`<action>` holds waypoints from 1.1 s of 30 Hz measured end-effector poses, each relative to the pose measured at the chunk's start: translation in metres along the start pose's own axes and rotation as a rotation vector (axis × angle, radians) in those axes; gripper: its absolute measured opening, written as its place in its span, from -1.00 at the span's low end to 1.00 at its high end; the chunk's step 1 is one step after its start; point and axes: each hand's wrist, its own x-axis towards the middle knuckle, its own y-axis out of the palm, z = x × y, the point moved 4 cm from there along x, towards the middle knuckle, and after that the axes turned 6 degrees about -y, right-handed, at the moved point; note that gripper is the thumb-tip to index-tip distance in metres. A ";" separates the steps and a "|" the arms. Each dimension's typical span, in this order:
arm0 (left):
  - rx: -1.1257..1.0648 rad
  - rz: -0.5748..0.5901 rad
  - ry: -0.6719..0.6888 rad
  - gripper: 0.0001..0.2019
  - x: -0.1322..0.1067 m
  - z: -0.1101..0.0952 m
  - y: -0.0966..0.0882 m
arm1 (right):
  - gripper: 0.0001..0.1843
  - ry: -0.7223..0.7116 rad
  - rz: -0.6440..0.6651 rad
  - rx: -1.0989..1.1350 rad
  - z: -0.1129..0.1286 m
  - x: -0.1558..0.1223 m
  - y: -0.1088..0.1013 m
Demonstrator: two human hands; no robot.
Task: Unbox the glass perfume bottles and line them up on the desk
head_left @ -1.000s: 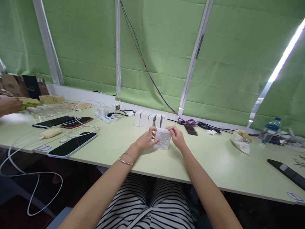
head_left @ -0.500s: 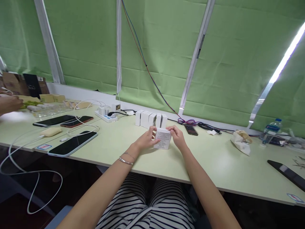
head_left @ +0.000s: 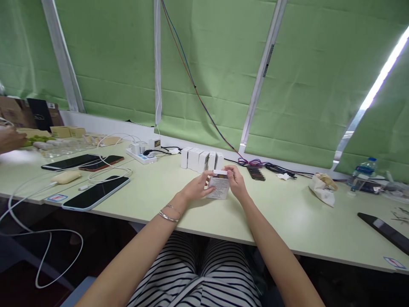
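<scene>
A small white box with printed text on its near side stands upright on the table between my hands. Its top flap is raised, and a dark brownish strip shows below it. My left hand grips the box's left side, thumb across the printed face and fingers behind. At the upper right corner, my right hand holds the box with thumb and fingers by the flap. Just beyond stands a row of several similar white boxes.
To the left lie phones, white charging cables and a power strip. Another person's hand is at the far left. On the right are a crumpled white bag, a water bottle and a dark phone.
The box's top flap has come up, uncovering a brownish strip beneath it. My right thumb and fingers have shifted slightly at that corner, while my left hand keeps its grip.
</scene>
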 end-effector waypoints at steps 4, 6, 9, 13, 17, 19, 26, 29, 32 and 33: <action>0.124 0.026 0.101 -0.66 0.000 -0.011 -0.001 | -0.65 0.032 -0.030 0.007 -0.002 0.000 -0.001; 0.213 0.036 0.106 -0.67 0.001 -0.016 -0.001 | -0.64 0.041 -0.019 0.024 -0.001 0.000 -0.001; 0.287 0.042 0.079 -0.67 0.001 -0.021 -0.001 | -0.64 0.048 0.025 0.070 0.004 0.001 -0.004; 0.304 0.052 0.060 -0.66 0.001 -0.025 -0.001 | -0.62 0.068 0.119 0.150 0.011 0.002 -0.007; 0.293 0.045 0.078 -0.60 0.001 -0.026 -0.001 | -0.61 0.092 0.146 0.189 0.010 0.003 -0.007; 0.263 0.020 0.108 -0.60 0.001 -0.025 -0.001 | -0.61 0.100 0.127 0.185 0.006 0.002 -0.005; 0.311 -0.186 0.162 -0.66 0.002 -0.015 0.000 | -0.69 0.110 -0.117 0.089 -0.011 0.000 -0.003; 0.399 -0.232 0.157 -0.63 0.004 -0.013 0.001 | -0.70 0.099 -0.202 0.042 -0.011 -0.002 -0.004; 0.452 -0.234 0.159 -0.65 0.006 -0.014 0.000 | -0.75 0.081 -0.179 0.019 -0.009 -0.003 -0.003; 0.463 -0.233 0.161 -0.65 0.006 -0.015 0.000 | -0.77 0.075 -0.158 0.012 -0.008 -0.003 -0.003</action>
